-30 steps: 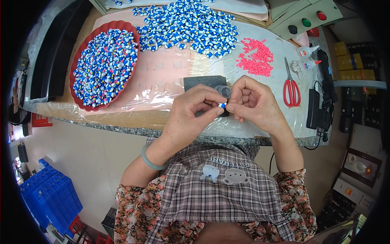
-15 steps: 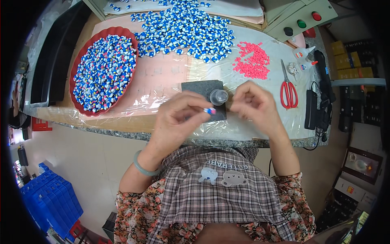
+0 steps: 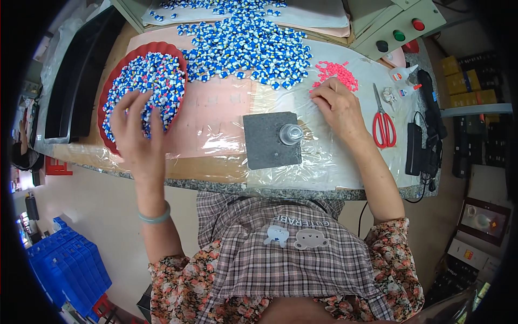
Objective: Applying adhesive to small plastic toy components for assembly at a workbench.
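Over the near part of a red scalloped tray (image 3: 102, 97) heaped with small blue-and-white pieces with pink bits (image 3: 143, 81), my left hand (image 3: 135, 121) hovers with fingers spread and nothing visible in them. My right hand (image 3: 337, 105) is at the near edge of a pile of tiny pink pieces (image 3: 342, 73), thumb and fingertips pinched together. Whatever is in that pinch is too small to make out. Between the hands lies a dark grey square slab (image 3: 264, 143), with a small clear, round-topped container (image 3: 291, 134) on its right side.
A large heap of blue-and-white pieces (image 3: 243, 51) spreads across the back. Red-handled scissors (image 3: 384, 129), small glue bottles (image 3: 400, 74) and a black power adapter (image 3: 414, 147) lie at the right. A long black tray (image 3: 75, 75) stands far left; a control box (image 3: 402, 32) rises back right.
My left hand has moved left from above the slab to the red tray; the small blue, white and pink piece has left its fingers. My right hand has moved up to the pink pile.
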A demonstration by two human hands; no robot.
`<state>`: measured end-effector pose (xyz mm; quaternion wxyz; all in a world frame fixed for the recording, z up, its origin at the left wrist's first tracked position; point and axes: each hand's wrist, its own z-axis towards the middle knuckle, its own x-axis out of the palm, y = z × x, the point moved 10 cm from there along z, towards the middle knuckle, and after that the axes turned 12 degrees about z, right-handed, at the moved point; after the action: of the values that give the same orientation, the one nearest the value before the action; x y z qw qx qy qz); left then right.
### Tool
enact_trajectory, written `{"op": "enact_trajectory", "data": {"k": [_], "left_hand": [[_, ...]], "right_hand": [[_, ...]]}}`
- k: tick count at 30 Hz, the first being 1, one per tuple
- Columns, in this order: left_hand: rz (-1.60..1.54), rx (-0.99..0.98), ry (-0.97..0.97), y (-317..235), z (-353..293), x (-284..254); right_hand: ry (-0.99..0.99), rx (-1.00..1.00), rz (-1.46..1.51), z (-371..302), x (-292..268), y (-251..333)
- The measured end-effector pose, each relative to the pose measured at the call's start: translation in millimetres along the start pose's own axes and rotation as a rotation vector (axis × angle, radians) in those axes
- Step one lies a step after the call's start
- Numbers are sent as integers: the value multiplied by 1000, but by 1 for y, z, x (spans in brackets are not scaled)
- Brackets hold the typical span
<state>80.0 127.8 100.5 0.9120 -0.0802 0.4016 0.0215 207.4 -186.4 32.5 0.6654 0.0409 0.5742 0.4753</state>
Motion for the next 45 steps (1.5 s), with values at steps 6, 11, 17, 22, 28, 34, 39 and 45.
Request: {"op": "enact_trajectory", "data": {"k": [6, 11, 17, 22, 28, 34, 39, 45], "left_hand": [[-376, 244, 99, -95, 7, 50], [-531, 382, 258, -142, 13, 111], [-512, 546, 289, -176, 16, 127], [-419, 646, 276, -188, 13, 125], [-396, 703, 278, -193, 8, 122], [-468, 570, 260, -177, 18, 115], [-812, 196, 372, -144, 21, 101], [-1444, -385, 745, -115, -31, 121]], "right_hand": [[59, -59, -114, 6, 4, 11], [67, -67, -87, 6, 3, 14], [32, 437, 733, -22, 6, -26], [142, 575, 1089, -38, 20, -20], [152, 685, 1241, -50, 27, -11], [198, 620, 1292, -49, 24, 0], [175, 594, 1275, -49, 26, 1], [187, 575, 1268, -48, 26, 3]]}}
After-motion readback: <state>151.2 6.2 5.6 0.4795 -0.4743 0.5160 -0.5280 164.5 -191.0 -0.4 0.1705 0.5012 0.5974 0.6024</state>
